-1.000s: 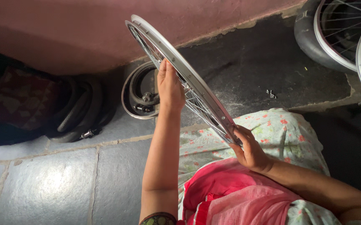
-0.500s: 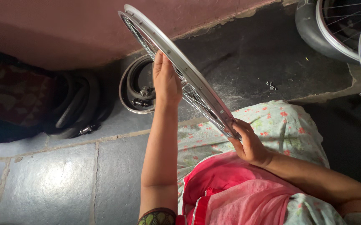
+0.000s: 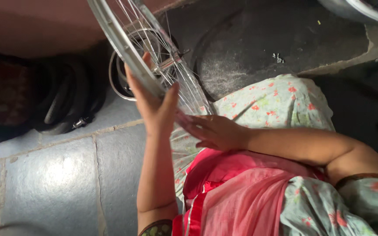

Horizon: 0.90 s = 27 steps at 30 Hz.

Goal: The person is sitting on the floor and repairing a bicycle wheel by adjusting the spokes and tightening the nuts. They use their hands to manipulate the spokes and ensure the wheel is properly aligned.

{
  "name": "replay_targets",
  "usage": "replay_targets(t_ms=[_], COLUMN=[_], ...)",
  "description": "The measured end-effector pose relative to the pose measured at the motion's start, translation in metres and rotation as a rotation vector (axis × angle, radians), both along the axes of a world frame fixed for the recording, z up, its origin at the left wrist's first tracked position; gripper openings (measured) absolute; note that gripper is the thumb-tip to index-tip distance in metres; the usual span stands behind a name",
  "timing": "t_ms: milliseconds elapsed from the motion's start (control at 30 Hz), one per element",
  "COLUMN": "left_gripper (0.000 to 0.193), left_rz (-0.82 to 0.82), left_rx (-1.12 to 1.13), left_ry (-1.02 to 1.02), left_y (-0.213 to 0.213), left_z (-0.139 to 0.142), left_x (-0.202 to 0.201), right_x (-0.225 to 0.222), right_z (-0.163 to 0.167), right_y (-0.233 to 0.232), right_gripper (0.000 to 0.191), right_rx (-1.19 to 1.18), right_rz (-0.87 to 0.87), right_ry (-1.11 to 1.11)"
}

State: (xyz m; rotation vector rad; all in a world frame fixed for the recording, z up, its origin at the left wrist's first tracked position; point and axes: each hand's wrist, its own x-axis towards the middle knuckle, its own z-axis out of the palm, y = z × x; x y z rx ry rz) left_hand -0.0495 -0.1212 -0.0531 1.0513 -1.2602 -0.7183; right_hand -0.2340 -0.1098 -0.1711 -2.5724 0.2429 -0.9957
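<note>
Black rubber tyres point(image 3: 62, 105) lie heaped on the grey stone floor point(image 3: 67, 175) at far left. The left hand point(image 3: 154, 102), forearm raised, curls around the shiny metal rim of a thin-spoked bicycle wheel point(image 3: 123, 43) tilted above the lap. The right hand point(image 3: 213, 131) reaches leftward, fingers flat and loose on the spokes over floral cloth point(image 3: 280, 105).

Wheel rim point(image 3: 123, 48) is cut off by the top edge; its lower arc is hidden behind the left hand point(image 3: 154, 105). Spokes point(image 3: 184, 87) are blurred.
</note>
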Motion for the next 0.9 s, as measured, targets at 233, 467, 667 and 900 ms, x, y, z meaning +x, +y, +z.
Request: replay_targets(t_ms=[233,467,667,900], left_gripper=[0.101,0.094,0.093,0.092], left_rz=[-0.067,-0.112,-0.185,-0.258], left_rx=[0.048,0.016,0.013,0.066], left_ry=[-0.007,0.042,0.172,0.162], left_y=[0.027,0.047,0.059,0.030], left_z=[0.005,-0.008,-0.013,-0.017], left_x=[0.064,0.072,0.087,0.099], right_x=[-0.005,-0.024,-0.014,0.020], right_z=[-0.020,-0.063,-0.104,-0.139], right_y=[0.002,-0.011,-0.060,-0.115], right_gripper=[0.064,0.040,0.047,0.066], right_rx=[0.287,0.159,0.110,0.117], right_rz=[-0.061,-0.128,-0.364,-0.489], right_ry=[0.250,0.228,0.285,0.369])
